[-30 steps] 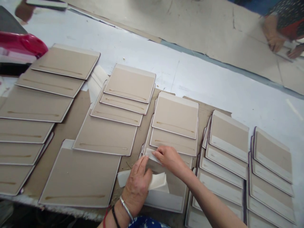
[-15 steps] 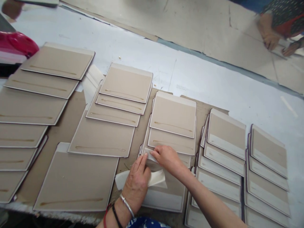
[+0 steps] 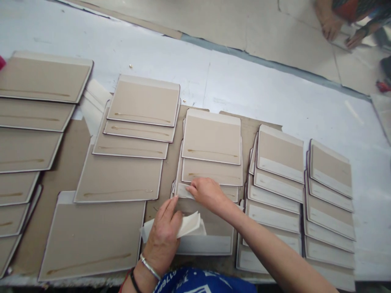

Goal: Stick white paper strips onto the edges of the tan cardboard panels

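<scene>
My left hand (image 3: 163, 232) rests palm down on a folded white cloth or paper pad (image 3: 189, 226), fingers wrapped over it, on top of a beige board (image 3: 210, 240) near the table's front edge. My right hand (image 3: 207, 194) pinches a narrow white paper strip (image 3: 183, 190) and presses it along the upper edge of that board. Just behind lie overlapped beige boards (image 3: 212, 138) with thin glue lines.
Overlapping rows of beige boards cover the table: large ones (image 3: 36, 110) at left, a middle stack (image 3: 137, 122), smaller ones (image 3: 305, 183) at right. Brown cardboard (image 3: 265, 130) underlies them on the white table (image 3: 250, 93). Another person's hands (image 3: 336, 28) work at the far right.
The view has shifted right and down, so the red object at left has left the frame. My hands stay on the strip and pad, with the left fingers slid slightly along the board.
</scene>
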Demonstrator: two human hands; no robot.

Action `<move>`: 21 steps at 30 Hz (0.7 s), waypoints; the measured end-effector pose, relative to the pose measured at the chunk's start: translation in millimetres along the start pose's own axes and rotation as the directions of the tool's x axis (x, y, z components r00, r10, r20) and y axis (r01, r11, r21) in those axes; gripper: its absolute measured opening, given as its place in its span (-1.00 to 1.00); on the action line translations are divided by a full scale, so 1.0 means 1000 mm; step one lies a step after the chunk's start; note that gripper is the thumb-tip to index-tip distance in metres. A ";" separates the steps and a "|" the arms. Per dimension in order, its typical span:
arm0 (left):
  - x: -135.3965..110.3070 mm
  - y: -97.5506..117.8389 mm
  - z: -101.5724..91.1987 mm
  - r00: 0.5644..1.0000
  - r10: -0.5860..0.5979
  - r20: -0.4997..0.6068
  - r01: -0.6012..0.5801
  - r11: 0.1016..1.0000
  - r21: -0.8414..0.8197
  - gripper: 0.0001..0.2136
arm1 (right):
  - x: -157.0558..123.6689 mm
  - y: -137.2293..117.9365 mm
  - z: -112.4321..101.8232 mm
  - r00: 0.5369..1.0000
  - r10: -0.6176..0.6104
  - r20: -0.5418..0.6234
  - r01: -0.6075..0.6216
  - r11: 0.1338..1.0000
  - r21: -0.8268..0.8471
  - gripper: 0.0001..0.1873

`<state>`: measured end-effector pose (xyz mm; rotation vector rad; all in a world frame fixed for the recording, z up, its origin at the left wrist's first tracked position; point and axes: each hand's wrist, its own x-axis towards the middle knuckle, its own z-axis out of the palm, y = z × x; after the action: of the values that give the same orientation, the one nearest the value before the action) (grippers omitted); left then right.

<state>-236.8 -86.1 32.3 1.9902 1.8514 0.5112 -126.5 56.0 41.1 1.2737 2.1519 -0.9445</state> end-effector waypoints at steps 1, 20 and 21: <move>-0.001 0.000 0.000 1.000 0.002 0.001 -0.002 1.000 -0.001 -0.65 | 0.000 0.000 0.000 1.000 0.001 0.003 -0.001 1.000 0.000 -0.66; 0.003 0.001 0.009 0.999 0.043 -0.020 -0.042 0.998 0.049 -0.73 | 0.002 -0.001 0.000 1.000 0.010 -0.002 -0.010 1.000 -0.009 -0.64; 0.005 0.001 0.009 0.998 0.050 -0.027 -0.049 0.997 0.064 -0.73 | 0.002 -0.001 0.000 1.000 0.006 -0.003 -0.006 1.000 -0.009 -0.64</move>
<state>-230.9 -81.5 24.6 2.0849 1.8607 0.5033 -128.5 57.0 39.6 1.2772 2.1516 -0.9298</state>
